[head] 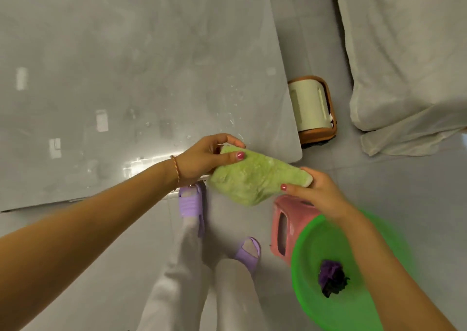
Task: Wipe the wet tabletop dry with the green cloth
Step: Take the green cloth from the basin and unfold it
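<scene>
Green cloth point(255, 177) off tabletop point(126, 77) corner

The setting was a private home — most likely a bedroom. A bed point(404, 52) with rumpled pale sheets stood beside a grey table point(126, 65) on a tiled floor point(404, 191). Household items lay about — a green plastic basin point(316, 292), a pink stool point(285, 219), purple house slippers point(190, 201).

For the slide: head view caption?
Both hands, left and right, hold the green cloth above the wet tabletop's corner.
</scene>
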